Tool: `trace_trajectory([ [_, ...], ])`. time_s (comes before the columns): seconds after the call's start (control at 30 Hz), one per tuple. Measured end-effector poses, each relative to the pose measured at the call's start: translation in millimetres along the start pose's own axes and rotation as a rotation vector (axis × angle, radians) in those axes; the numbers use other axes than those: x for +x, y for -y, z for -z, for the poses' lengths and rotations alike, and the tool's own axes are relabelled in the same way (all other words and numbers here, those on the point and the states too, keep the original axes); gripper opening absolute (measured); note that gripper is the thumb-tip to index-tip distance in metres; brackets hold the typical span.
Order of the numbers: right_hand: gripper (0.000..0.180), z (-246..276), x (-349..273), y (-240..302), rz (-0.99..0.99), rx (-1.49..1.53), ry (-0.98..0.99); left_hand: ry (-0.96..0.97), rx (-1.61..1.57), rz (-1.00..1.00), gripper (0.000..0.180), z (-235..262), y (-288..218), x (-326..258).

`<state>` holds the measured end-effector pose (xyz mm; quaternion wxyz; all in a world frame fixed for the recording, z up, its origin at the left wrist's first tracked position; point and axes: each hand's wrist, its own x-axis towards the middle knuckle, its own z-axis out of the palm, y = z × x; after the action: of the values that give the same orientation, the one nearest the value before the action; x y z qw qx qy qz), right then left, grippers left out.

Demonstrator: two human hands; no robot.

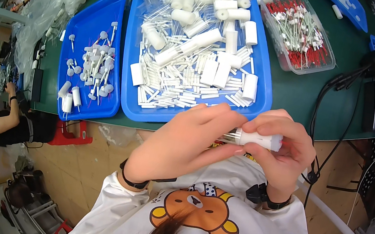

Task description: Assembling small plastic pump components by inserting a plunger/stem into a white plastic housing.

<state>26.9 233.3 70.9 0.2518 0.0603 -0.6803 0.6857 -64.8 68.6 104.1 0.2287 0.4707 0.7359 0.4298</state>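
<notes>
Over the front edge of the big tray, both of my hands meet at one small piece. My right hand [288, 151] is closed round a white cylinder [259, 140] with a grey cap-like end, gripping it between thumb and fingers. From the cylinder's left end runs a short clear or shiny tube [230, 136]. My left hand [188, 139] pinches this tube between thumb and fingers; the fingertips partly hide it. Just beyond my hands lies a big blue tray [267, 88] holding white foam cylinders, thin white tubes and clear tubes.
To the left, a smaller blue tray [66, 74] carries grey-headed pieces with white stems. A clear plastic box [311, 71] of red wires with white connectors stands at the far right. Black cables [336, 87] hang over the green table [295, 93]. Another person [11, 119] sits at the left.
</notes>
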Motion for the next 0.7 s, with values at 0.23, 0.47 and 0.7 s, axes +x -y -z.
trace_trajectory([
  [0.23,0.032,-10.8,-12.0,-4.0,-0.142,0.209,0.062,0.008,0.004,0.079,0.032,-10.3,2.9,-14.4],
  [0.47,0.042,-22.8,-19.8,-12.1,0.045,-0.243,0.031,0.195,-0.653,0.295,0.036,-12.3,-5.8,-26.1],
  [0.7,0.025,-28.9,-20.7,0.9,-0.134,0.149,-0.079,0.073,-1.097,0.324,0.052,-29.9,-1.4,-30.1],
])
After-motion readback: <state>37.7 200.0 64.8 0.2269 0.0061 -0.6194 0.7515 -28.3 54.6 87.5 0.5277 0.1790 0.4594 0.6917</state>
